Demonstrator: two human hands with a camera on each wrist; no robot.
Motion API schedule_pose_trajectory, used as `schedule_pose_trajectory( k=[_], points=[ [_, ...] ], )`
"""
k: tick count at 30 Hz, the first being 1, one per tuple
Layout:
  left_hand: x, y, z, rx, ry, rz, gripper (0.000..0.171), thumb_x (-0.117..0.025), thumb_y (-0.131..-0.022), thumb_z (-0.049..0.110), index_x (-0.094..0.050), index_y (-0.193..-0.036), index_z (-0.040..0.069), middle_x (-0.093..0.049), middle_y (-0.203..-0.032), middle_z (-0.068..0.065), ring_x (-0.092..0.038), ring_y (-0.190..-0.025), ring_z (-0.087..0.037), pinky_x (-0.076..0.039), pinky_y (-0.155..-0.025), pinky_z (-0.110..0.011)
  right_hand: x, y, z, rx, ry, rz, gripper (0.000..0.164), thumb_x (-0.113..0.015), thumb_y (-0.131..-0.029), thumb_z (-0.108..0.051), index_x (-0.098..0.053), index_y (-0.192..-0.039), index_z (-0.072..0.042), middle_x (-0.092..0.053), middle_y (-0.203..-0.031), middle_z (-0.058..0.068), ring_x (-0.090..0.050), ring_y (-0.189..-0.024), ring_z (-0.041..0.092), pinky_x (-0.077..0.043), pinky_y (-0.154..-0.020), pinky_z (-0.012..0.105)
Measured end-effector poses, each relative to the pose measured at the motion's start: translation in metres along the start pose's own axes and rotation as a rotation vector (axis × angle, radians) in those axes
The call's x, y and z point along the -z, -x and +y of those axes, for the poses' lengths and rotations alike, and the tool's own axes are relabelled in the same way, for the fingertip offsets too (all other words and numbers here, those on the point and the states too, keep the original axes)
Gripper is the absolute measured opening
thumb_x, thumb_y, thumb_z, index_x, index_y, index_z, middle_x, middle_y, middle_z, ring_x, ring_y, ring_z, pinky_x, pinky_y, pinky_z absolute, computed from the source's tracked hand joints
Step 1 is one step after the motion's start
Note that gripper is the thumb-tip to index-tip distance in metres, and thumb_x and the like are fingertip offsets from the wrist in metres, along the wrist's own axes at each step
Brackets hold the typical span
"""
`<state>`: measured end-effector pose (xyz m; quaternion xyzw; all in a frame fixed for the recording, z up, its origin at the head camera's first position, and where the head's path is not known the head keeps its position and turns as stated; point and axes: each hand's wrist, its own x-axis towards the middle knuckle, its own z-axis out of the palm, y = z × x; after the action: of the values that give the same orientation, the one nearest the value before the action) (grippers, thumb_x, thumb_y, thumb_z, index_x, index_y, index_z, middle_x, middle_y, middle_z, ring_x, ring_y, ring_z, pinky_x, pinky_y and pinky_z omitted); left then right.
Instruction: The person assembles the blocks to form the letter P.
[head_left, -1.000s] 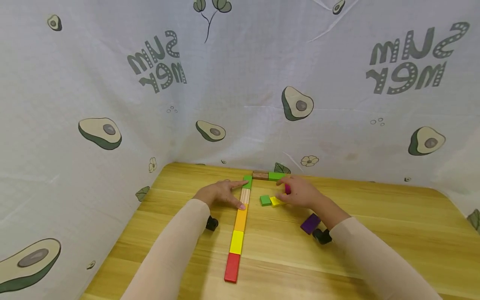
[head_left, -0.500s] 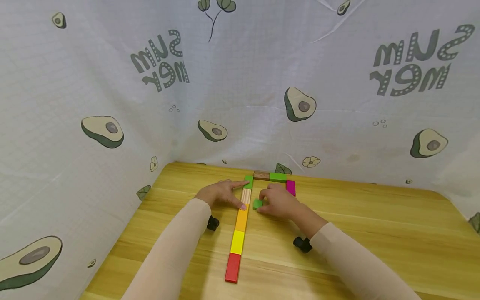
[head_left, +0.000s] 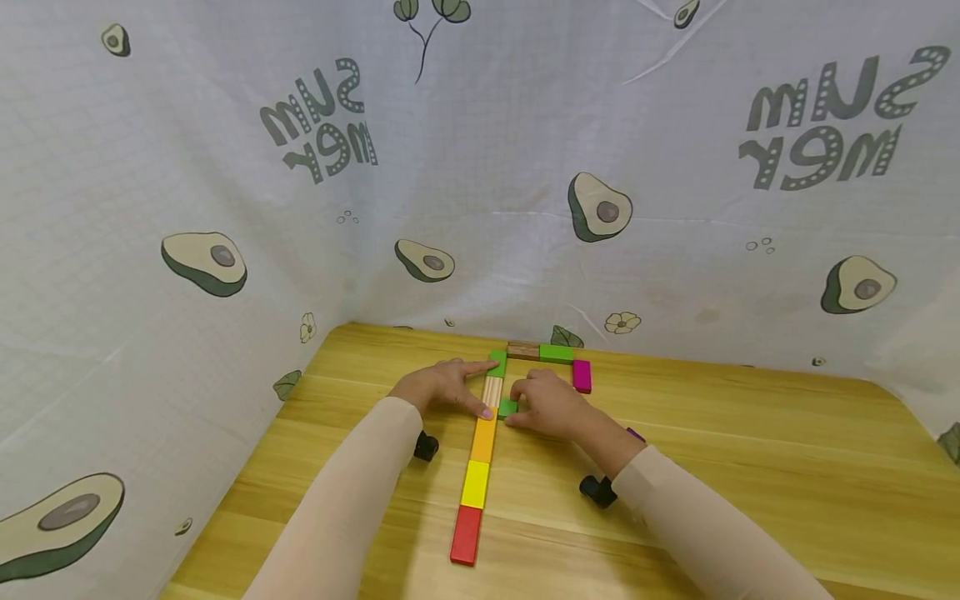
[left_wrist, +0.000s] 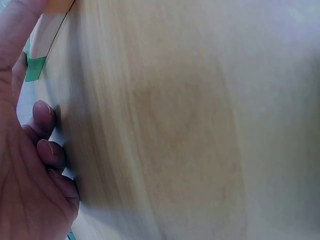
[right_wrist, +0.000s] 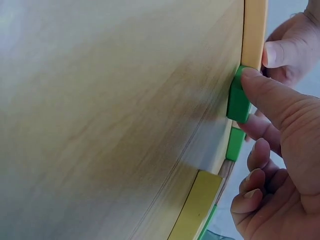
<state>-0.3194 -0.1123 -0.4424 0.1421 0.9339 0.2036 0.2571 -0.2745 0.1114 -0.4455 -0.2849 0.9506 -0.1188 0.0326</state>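
Note:
My right hand point(head_left: 555, 404) pinches a small green block point(head_left: 507, 407) between thumb and index finger, flat against the right side of a straight row. The right wrist view shows the thumb on this green block point(right_wrist: 238, 102). My left hand point(head_left: 442, 387) rests on the row from the left, fingers spread. Its index fingertip touches the green end block point(head_left: 498, 362); its thumb lies where the pale striped block point(head_left: 491, 391) meets the orange block point(head_left: 483, 442). Below these come a yellow block point(head_left: 475, 483) and a red block point(head_left: 466, 535).
Along the back run a brown block point(head_left: 522, 351) and a green block point(head_left: 557, 354), then a magenta block point(head_left: 582, 376) turned toward me. A purple block point(head_left: 635, 434) is mostly behind my right forearm. A loose yellow block point(right_wrist: 196, 205) shows in the right wrist view. A patterned cloth hangs behind.
My right hand has moved left from the magenta block and taken the small green block, sliding it left against the row. The magenta block is now uncovered. My left hand has stayed in place.

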Motion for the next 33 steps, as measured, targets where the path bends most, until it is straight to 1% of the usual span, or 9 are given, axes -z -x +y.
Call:
schedule_pose_trajectory(
  k=[10, 12, 15, 18, 20, 23, 28, 30, 33],
  points=[
    [0.0, -0.002, 0.0, 0.002, 0.01, -0.005, 0.101, -0.084, -0.07, 0.069, -0.028, -0.154, 0.059, -0.028, -0.169, -0.008, -0.033, -0.152, -0.036, -0.033, -0.118, -0.065, 0.0, 0.001, 0.0, -0.006, 0.009, 0.005, 0.033, -0.082, -0.086, -0.042, -0.075, -0.099, -0.013, -0.059, -0.084, -0.002, -0.051, -0.083, 0.017, -0.049, -0.08, 0.036],
    [0.0, -0.002, 0.001, 0.004, 0.01, -0.004, 0.101, -0.084, -0.07, 0.068, -0.029, -0.154, 0.059, -0.029, -0.168, -0.008, -0.034, -0.151, -0.036, -0.033, -0.118, -0.065, 0.001, 0.002, 0.001, -0.008, 0.004, 0.002, 0.036, -0.082, -0.086, -0.043, -0.075, -0.103, -0.012, -0.063, -0.089, 0.0, -0.055, -0.087, 0.019, -0.052, -0.084, 0.038],
    [0.0, -0.001, 0.002, 0.006, 0.01, -0.001, 0.1, -0.084, -0.07, 0.069, -0.029, -0.153, 0.06, -0.029, -0.168, -0.009, -0.034, -0.151, -0.037, -0.033, -0.117, -0.065, 0.004, 0.004, 0.004, -0.032, -0.031, -0.021, 0.044, -0.081, -0.086, -0.044, -0.073, -0.113, -0.012, -0.069, -0.105, 0.005, -0.061, -0.1, 0.024, -0.054, -0.094, 0.044],
    [0.0, -0.001, 0.002, 0.004, 0.021, -0.002, 0.1, -0.084, -0.069, 0.068, -0.03, -0.153, 0.06, -0.027, -0.169, -0.01, -0.033, -0.151, -0.037, -0.033, -0.117, -0.066, 0.011, 0.008, 0.012, -0.071, -0.071, -0.056, 0.05, -0.081, -0.085, -0.045, -0.07, -0.122, -0.013, -0.069, -0.119, 0.009, -0.062, -0.11, 0.028, -0.054, -0.099, 0.049],
    [-0.001, -0.001, 0.002, 0.003, 0.028, -0.003, 0.1, -0.084, -0.069, 0.068, -0.03, -0.153, 0.06, -0.026, -0.169, -0.01, -0.032, -0.152, -0.038, -0.032, -0.118, -0.066, 0.017, 0.012, 0.019, -0.099, -0.085, -0.083, 0.051, -0.081, -0.085, -0.044, -0.069, -0.124, -0.014, -0.067, -0.122, 0.01, -0.061, -0.111, 0.028, -0.054, -0.099, 0.05],
    [-0.001, -0.001, 0.002, -0.001, 0.034, -0.004, 0.1, -0.084, -0.07, 0.068, -0.029, -0.153, 0.059, -0.025, -0.169, -0.01, -0.031, -0.152, -0.038, -0.031, -0.119, -0.066, 0.024, 0.017, 0.031, -0.112, -0.053, -0.11, 0.052, -0.082, -0.084, -0.043, -0.069, -0.125, -0.014, -0.067, -0.121, 0.01, -0.061, -0.109, 0.028, -0.054, -0.097, 0.05],
    [0.0, -0.001, 0.0, -0.005, 0.032, 0.0, 0.1, -0.085, -0.071, 0.066, -0.029, -0.154, 0.058, -0.024, -0.17, -0.01, -0.03, -0.153, -0.039, -0.03, -0.119, -0.066, 0.032, 0.027, 0.046, -0.117, -0.019, -0.136, 0.05, -0.084, -0.083, -0.035, -0.07, -0.124, -0.009, -0.068, -0.12, 0.011, -0.06, -0.109, 0.03, -0.053, -0.099, 0.05],
    [0.0, 0.0, -0.001, -0.006, 0.032, -0.001, 0.1, -0.085, -0.072, 0.065, -0.029, -0.155, 0.058, -0.023, -0.17, -0.011, -0.029, -0.153, -0.039, -0.03, -0.119, -0.066, 0.033, 0.03, 0.05, -0.118, -0.009, -0.132, 0.047, -0.083, -0.084, -0.03, -0.07, -0.123, -0.007, -0.069, -0.119, 0.012, -0.06, -0.107, 0.03, -0.053, -0.099, 0.049],
    [-0.001, 0.0, -0.001, -0.01, 0.032, -0.003, 0.101, -0.085, -0.072, 0.064, -0.029, -0.155, 0.057, -0.024, -0.169, -0.012, -0.03, -0.152, -0.038, -0.03, -0.119, -0.066, 0.031, 0.033, 0.054, -0.102, 0.041, -0.11, 0.041, -0.082, -0.086, -0.025, -0.071, -0.12, -0.006, -0.07, -0.115, 0.012, -0.062, -0.103, 0.03, -0.053, -0.099, 0.05]
  ],
)
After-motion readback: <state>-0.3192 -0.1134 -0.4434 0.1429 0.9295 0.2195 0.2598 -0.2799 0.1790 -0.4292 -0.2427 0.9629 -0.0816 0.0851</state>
